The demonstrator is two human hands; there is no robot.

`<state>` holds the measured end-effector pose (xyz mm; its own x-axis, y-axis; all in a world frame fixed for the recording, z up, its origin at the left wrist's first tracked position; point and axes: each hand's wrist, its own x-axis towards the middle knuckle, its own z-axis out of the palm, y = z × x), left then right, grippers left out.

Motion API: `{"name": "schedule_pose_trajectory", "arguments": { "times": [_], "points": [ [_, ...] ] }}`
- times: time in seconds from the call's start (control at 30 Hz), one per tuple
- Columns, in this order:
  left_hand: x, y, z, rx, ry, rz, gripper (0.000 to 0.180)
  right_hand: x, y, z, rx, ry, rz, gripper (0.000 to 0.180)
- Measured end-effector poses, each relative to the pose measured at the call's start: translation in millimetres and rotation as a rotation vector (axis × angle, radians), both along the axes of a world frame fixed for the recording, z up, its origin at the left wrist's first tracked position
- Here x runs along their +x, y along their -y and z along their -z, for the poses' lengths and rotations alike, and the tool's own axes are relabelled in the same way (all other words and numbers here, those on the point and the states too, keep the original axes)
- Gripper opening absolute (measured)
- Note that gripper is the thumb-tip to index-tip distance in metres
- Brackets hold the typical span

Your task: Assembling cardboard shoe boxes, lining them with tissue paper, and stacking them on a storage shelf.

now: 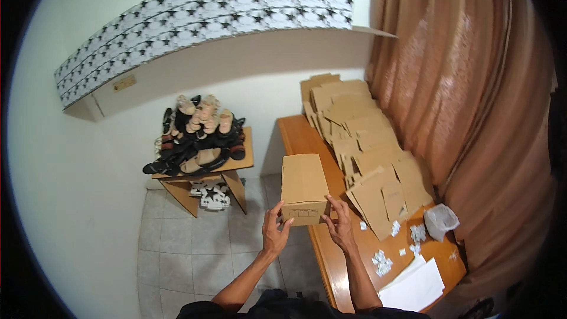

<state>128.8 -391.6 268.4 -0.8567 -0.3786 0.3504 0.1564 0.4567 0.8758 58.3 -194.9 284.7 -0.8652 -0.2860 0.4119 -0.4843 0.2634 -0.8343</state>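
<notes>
Cardboard box (pixel 304 188) held over edge of wooden table (pixel 307 142) — long axis pointing away from body. Left hand (pixel 275 230) and right hand (pixel 339 224) clamp near end from either side — equally near.

Shoe-packing wkshop: flat cartons (pixel 366 153), sandal pile (pixel 198 136).

Both hands, left hand (pixel 275 231) and right hand (pixel 339 227), grip a closed cardboard box (pixel 303 188) at its near end. Flat cardboard blanks (pixel 366 153) cover the wooden bench (pixel 331 260) beside it.
</notes>
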Motion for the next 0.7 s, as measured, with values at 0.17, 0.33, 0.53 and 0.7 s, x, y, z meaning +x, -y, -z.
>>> {"name": "schedule_pose_trajectory", "arguments": {
  "times": [0.17, 0.33, 0.53, 0.7],
  "points": [
    [8.2, 75.8, -57.0, -0.059, -0.115, -0.066, 0.068, -16.1, 78.6, -50.8, -0.036, -0.154, -0.083, 0.068],
    [30.2, 168.4, -90.0, -0.066, -0.263, -0.202, 0.067, -14.5, 183.0, -96.3, -0.04, -0.247, -0.204, 0.068],
    [73.7, 271.9, -132.6, -0.151, -0.373, -0.357, 0.066, 1.2, 305.0, -137.4, -0.129, -0.343, -0.33, 0.065],
    [123.6, 352.5, -172.7, -0.288, -0.409, -0.538, 0.066, 28.2, 412.8, -171.6, -0.217, -0.306, -0.525, 0.066]
  ]
}}
